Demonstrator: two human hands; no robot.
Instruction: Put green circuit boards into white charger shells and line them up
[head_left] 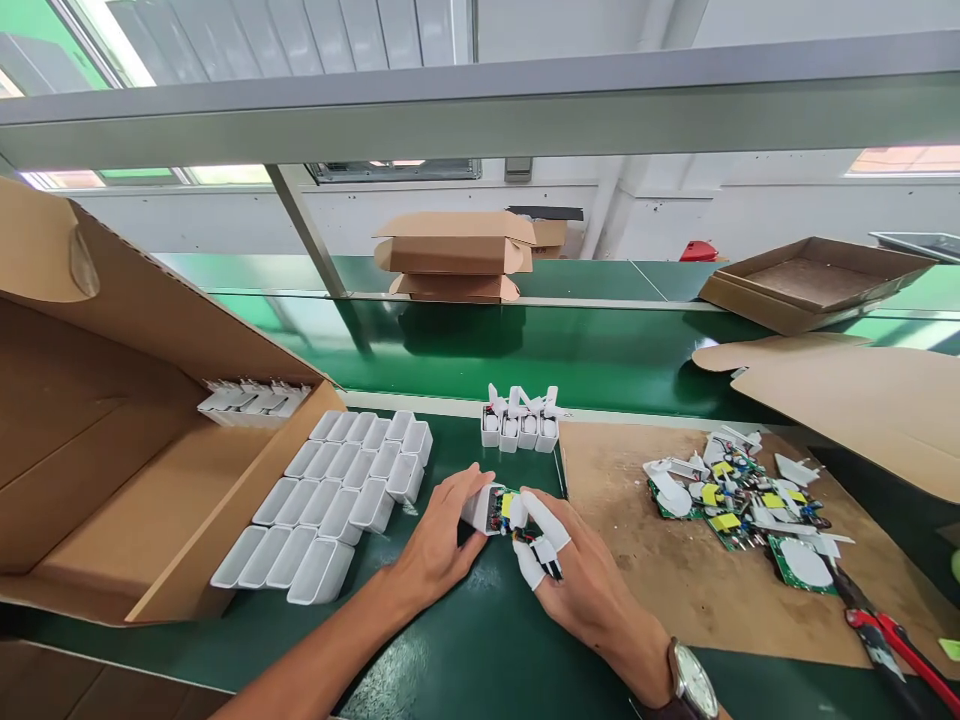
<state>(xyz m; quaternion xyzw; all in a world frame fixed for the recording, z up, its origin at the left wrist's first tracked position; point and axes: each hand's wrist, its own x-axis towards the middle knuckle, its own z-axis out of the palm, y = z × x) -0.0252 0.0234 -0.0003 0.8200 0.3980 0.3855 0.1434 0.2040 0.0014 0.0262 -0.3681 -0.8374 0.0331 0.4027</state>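
In the middle of the green table, my left hand (442, 535) grips a small white plastic case (478, 508) between thumb and fingers. My right hand (589, 565), with white covers on some fingers and a watch at the wrist, is closed on a small circuit board (507, 510) with a yellow part. One end of the board is at the mouth of the case; how far it goes in I cannot tell. Just beyond my hands stand several white cases (519, 430) with white parts sticking out. A pile of circuit boards (739, 490) with white pieces lies to the right.
Rows of open white cases (322, 510) fill the table left of my hands. Beside them a large cardboard box (172, 520) holds more cases. A brown board (622, 600) carries the pile and red-handled pliers (885, 640). Flat cartons (454, 250) sit at the back.
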